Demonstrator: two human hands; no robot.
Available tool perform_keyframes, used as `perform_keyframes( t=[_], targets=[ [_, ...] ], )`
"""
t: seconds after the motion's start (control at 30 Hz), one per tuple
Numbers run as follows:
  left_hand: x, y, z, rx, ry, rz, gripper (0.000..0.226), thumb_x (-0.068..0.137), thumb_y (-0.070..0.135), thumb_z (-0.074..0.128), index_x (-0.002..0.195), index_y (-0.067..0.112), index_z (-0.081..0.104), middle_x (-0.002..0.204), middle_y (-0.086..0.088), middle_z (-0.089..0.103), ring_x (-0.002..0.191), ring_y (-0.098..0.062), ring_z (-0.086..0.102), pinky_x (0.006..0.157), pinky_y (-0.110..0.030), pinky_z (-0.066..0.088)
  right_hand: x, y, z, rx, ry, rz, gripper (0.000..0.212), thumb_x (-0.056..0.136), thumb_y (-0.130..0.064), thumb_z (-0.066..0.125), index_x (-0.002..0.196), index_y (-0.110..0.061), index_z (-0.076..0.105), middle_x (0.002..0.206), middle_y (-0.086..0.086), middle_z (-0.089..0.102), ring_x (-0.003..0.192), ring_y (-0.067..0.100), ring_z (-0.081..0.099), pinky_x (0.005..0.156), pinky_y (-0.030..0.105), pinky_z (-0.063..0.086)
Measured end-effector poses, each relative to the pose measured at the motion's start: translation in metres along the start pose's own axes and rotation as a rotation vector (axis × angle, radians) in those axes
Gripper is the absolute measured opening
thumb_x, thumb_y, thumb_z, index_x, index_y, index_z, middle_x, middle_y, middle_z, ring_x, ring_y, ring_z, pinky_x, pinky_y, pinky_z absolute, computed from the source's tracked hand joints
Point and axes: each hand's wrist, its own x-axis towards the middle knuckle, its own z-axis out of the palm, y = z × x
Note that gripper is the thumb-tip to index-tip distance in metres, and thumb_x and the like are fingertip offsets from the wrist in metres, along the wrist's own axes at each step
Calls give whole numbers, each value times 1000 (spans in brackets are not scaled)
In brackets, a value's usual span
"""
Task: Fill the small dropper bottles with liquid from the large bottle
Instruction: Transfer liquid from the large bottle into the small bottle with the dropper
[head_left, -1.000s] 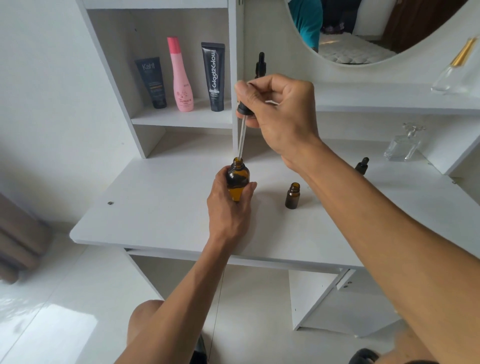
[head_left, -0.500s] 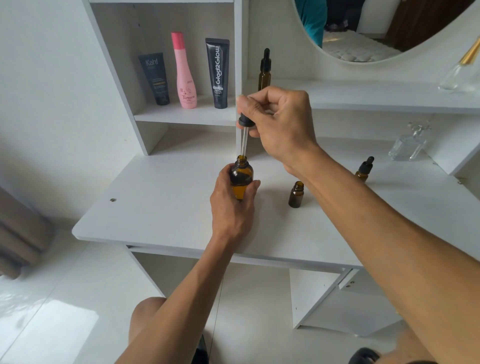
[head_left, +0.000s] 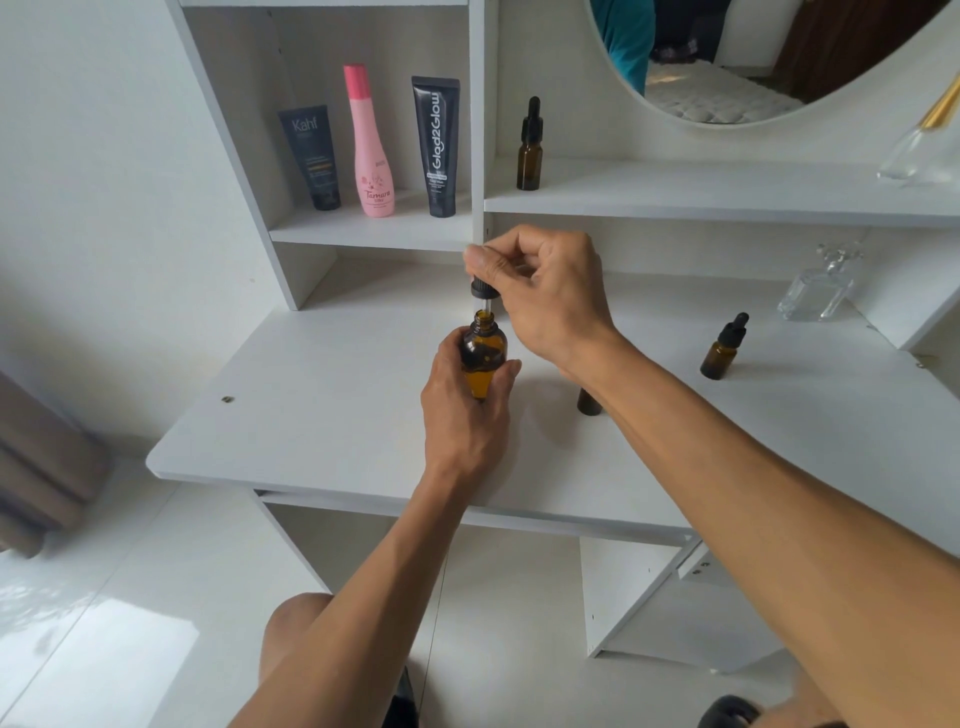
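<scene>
Fingers (head_left: 480, 265) of the right hand (head_left: 545, 296) pinch the black dropper cap (head_left: 484, 289), glass pipette down inside the neck of the large bottle (head_left: 483, 358); left hand (head_left: 465, 410) wraps the bottle's lower half, holding it a bit tilted above the table (head_left: 322, 415), roughly mid-table toward the back. Liquid sits low in the bottle, looks under half. Risks, my read: tilted bottle plus a squeeze on the bulb could push liquid out the neck or drip on the table; lifting the pipette off-axis could knock its glass tip on the rim; right forearm crosses just over an open small bottle (head_left: 589, 401), mostly hidden behind it, so a sweep across could tip it. Capped small dropper bottle (head_left: 722, 349) stands toward the right back of the table, well apart; another capped dropper bottle (head_left: 530, 148) on the upper shelf (head_left: 727, 197). Left cubby holds a dark Kahf tube (head_left: 313, 158), pink bottle (head_left: 370, 145), black Glad2Glow tube (head_left: 438, 148). Clear glass perfume bottle (head_left: 818, 291) at right back corner, a second one (head_left: 922, 135) on the shelf's right end. Round mirror (head_left: 727, 78) above shows bedding. White vanity, white wall, pale glossy floor, curtain (head_left: 41, 467) at left.
</scene>
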Motion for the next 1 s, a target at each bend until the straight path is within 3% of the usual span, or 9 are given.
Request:
perform_keyframes(
  t=[0.43, 0.73, 1.0],
  targets=[
    [-2, 6, -2, -8, -10, -3, 43, 94, 26, 72, 133, 25, 53, 113, 4, 68, 98, -15, 67, 90, -45, 56, -9, 8, 4, -5, -2, 32, 18, 89, -27, 75, 82, -11, 75, 76, 3, 76, 70, 17, 73, 74, 38, 61],
    [-1, 5, -2, -14, -9, -3, 42, 94, 25, 72, 132, 25, 54, 112, 4, 69, 98, -15, 67, 90, -43, 56, -9, 9, 4, -3, -4, 36, 17, 89, -25, 76, 81, -10, 75, 74, 4, 75, 63, 6, 68, 72, 36, 62],
    [-1, 3, -1, -10, -8, -5, 45, 94, 30, 73, 134, 24, 53, 116, 5, 68, 100, -15, 67, 91, -42, 56, -9, 3, 1, 52, -14, 43, 16, 89, -27, 76, 89, -11, 76, 79, 0, 76, 72, 12, 75, 78, 38, 63]
  ],
)
